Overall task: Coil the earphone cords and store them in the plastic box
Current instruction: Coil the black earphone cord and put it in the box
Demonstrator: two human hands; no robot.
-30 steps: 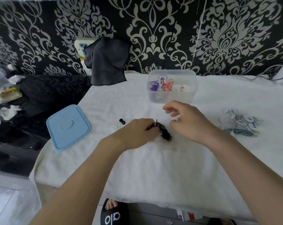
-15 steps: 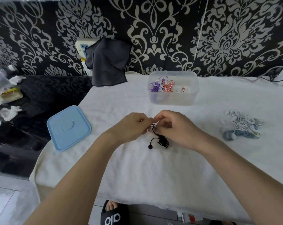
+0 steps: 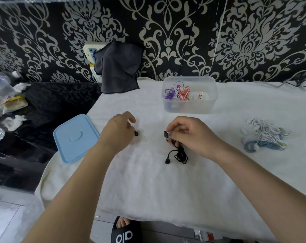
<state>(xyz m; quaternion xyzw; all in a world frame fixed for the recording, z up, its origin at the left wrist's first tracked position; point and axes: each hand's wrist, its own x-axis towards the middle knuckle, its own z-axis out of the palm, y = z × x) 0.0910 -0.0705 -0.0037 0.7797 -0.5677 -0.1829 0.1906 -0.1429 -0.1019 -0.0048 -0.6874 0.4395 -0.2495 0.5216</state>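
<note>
Step in hand, as judged: gathering the black earphones (image 3: 179, 151) into a coil before they go into the plastic box (image 3: 190, 104). To do this well, the cord should be wound in even loops round the fingers of one hand, the loose earbud brought in last, and the bundle kept pinched until it is over the box, since a slack cord of this kind will likely spring open when released. The small black piece (image 3: 136, 133) lying apart should be collected first; it appears to be a detached ear tip, though the view is too soft to confirm.

Right hand (image 3: 192, 135): fingers curled, pinching one earbud and the upper cord. The remaining cord hangs below the fingers in a loose tangle resting on the white cloth (image 3: 148, 190), with the second earbud lying free at its lower left.

Left hand (image 3: 118, 130): well apart from the right, fingers bent downward over the small black piece near the cloth's left edge. Whether it touches or grips that piece cannot be told.

Plastic box: open, toward the far edge of the cloth, beyond the right hand, already containing purple and red-and-white cords. Blue lid (image 3: 76, 137) lies at the left edge, just beside the left hand. A pile of white and blue earphones (image 3: 266, 137) waits near the right edge.
</note>
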